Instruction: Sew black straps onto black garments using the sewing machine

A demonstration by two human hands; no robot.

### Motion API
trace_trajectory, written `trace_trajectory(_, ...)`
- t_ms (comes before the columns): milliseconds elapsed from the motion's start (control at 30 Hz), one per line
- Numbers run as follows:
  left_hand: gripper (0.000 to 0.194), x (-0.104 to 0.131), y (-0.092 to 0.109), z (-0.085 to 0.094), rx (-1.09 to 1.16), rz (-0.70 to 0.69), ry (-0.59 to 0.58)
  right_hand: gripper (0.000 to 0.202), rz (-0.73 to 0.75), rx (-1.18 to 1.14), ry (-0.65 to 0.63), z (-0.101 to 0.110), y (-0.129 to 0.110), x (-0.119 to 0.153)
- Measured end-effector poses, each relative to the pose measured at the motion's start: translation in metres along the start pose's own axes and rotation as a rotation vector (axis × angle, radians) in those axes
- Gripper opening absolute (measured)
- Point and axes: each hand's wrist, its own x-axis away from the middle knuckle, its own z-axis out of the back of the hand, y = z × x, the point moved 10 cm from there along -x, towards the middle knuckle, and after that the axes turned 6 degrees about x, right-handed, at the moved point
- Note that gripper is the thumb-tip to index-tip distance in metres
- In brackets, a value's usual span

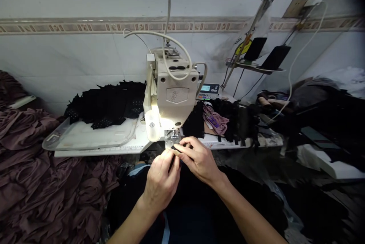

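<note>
A sewing machine (176, 92) stands before me, its lamp lit over the presser foot (173, 133). Close in front of that foot, my left hand (163, 177) and my right hand (199, 158) meet fingertip to fingertip. Both are closed in a pinch on a small piece of black fabric (172, 163), mostly covered by the fingers. A clear guard (169, 142) sits around the needle area, just beyond my fingertips. Whether the fabric runs down into the dark cloth on my lap I cannot tell.
Black cut pieces (108, 101) lie on a clear plastic tray (57, 141) at the left. Mauve fabric (51, 190) is heaped beside the table. To the right are black bundles (242, 120), a mauve scrap (215, 119), a control panel (209, 89) and black thread cones (275, 57).
</note>
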Motion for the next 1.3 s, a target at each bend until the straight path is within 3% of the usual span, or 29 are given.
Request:
trace_trajectory(133,0.029,-0.006,-0.001,0.003,0.053,0.031,-0.018,0.034,-0.106,-0.06,0.02,-0.006,0.012,0.016)
trace_trajectory(267,0.032,-0.009,-0.001,0.002,0.033,0.063,-0.051,0.037,-0.304,-0.31,0.022,-0.025,0.031,0.033)
trace_trajectory(433,0.032,-0.011,0.002,-0.001,-0.018,0.047,-0.067,0.05,-0.599,-0.62,0.147,-0.046,0.049,0.059)
trace_trajectory(500,0.032,-0.012,0.002,-0.001,-0.019,0.034,-0.076,0.055,-0.71,-0.758,0.118,-0.062,0.052,0.069)
trace_trajectory(600,0.032,-0.013,0.001,-0.003,-0.005,0.023,-0.105,0.051,-0.749,-0.911,-0.011,-0.08,0.047,0.075)
trace_trajectory(667,0.034,-0.014,0.0,-0.004,-0.002,0.025,-0.121,0.046,-0.771,-0.965,-0.007,-0.079,0.05,0.075)
trace_trajectory(800,0.036,-0.015,-0.001,-0.007,-0.031,0.054,-0.134,0.044,-0.863,-1.002,0.144,-0.063,0.066,0.071)
trace_trajectory(1000,0.04,-0.021,-0.002,-0.016,-0.12,0.114,-0.121,0.044,-0.903,-0.926,0.21,-0.049,0.078,0.053)
trace_trajectory(1300,0.041,-0.026,-0.008,-0.029,-0.128,0.149,-0.163,0.044,-0.86,-0.922,0.224,-0.055,0.085,0.043)
